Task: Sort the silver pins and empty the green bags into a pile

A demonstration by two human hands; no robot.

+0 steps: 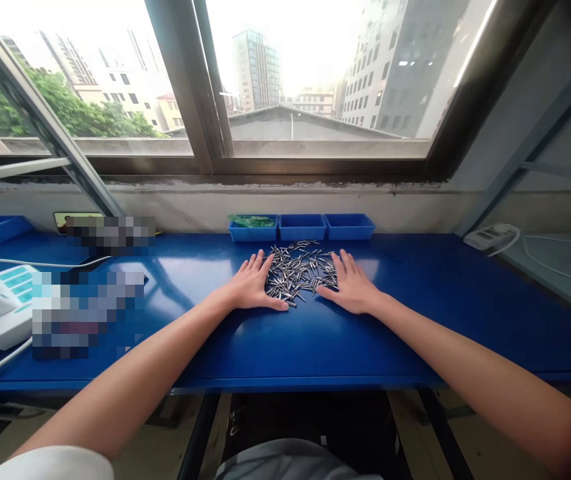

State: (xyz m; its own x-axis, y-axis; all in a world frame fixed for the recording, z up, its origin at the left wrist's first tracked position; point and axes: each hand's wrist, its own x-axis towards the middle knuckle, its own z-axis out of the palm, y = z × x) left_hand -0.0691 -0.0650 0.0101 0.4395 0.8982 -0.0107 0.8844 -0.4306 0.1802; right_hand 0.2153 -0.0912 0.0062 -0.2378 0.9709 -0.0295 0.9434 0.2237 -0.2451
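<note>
A loose pile of small, thin metal pins (295, 270) lies on the blue tabletop (265, 347). My left hand (252, 283) rests at the pile's left side, fingers spread and thumb stretched along its near edge. On the right side of the pile is my right hand (349, 283), also with spread fingers, its thumb pointing in toward the pins. Both hands touch or nearly touch the outer pins, and neither grips anything. Some pins may be hidden under the fingers.
Three blue bins (302, 227) stand behind the pile, the left one holding a green bag. A white device with teal strips (15, 293), cables and blurred items are at the left. A power strip (490, 236) lies at the right, and a window is ahead.
</note>
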